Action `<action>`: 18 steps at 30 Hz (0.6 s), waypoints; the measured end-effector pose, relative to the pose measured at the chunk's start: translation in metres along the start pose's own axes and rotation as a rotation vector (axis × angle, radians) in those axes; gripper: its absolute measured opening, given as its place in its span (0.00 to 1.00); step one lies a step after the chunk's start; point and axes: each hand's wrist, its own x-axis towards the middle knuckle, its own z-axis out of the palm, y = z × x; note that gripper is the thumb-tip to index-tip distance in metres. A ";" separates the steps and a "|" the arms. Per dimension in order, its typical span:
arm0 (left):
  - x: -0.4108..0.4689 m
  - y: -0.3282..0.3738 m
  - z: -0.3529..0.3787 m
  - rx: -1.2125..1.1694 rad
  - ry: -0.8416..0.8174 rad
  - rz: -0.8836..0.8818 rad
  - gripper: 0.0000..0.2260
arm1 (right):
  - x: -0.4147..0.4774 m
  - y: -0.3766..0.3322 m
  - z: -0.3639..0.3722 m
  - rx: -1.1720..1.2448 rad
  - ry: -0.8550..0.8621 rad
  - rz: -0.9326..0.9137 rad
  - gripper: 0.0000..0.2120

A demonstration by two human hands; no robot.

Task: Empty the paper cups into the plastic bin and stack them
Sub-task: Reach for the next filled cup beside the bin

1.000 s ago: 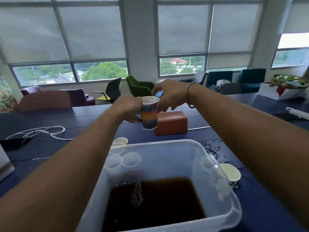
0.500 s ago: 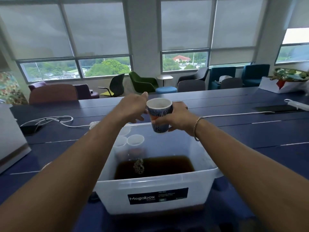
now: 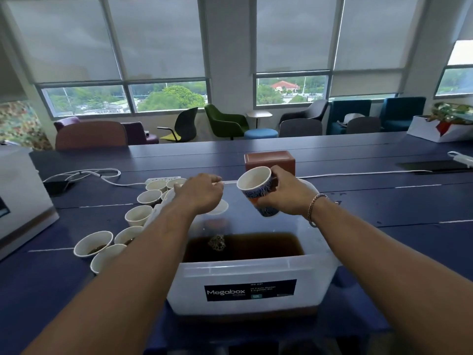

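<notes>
A clear plastic bin (image 3: 245, 278) with a Megabox label stands in front of me, holding dark brown liquid (image 3: 243, 248). My right hand (image 3: 286, 194) grips a blue patterned paper cup (image 3: 257, 189), tilted with its mouth towards the left, above the bin's far part. My left hand (image 3: 202, 193) hovers over the bin's far left corner with loosely curled fingers, holding nothing. Several white paper cups (image 3: 93, 243) stand on the table left of the bin; some show brown dregs. One more white cup (image 3: 220, 207) shows through the bin's back wall.
A brown box (image 3: 270, 161) sits just behind the bin. A white power strip with cables (image 3: 163, 179) lies behind the cups. A grey device (image 3: 20, 198) stands at the far left. The dark blue table (image 3: 384, 201) stretches right; chairs line the windows.
My left hand has let go of the patterned cup and moved left. My right hand alone now holds the cup, tilted over the bin. My view has pulled back from the bin.
</notes>
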 end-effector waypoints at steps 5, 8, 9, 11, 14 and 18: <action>-0.003 -0.004 0.000 0.017 -0.006 0.003 0.17 | 0.000 0.002 0.003 -0.092 -0.041 0.009 0.33; -0.004 -0.004 0.001 0.035 -0.008 0.013 0.17 | -0.003 0.000 0.002 -0.138 -0.054 -0.004 0.31; -0.004 -0.005 0.001 0.041 -0.009 0.011 0.17 | -0.005 -0.001 0.002 -0.158 -0.062 -0.005 0.31; -0.004 -0.006 0.001 0.045 -0.014 0.011 0.18 | -0.007 -0.001 0.003 -0.199 -0.079 -0.005 0.30; -0.003 -0.007 0.001 0.041 -0.033 0.014 0.18 | -0.009 -0.002 0.003 -0.248 -0.093 -0.008 0.30; -0.005 -0.008 0.001 0.046 -0.033 0.028 0.18 | -0.013 -0.005 0.001 -0.423 -0.094 -0.028 0.30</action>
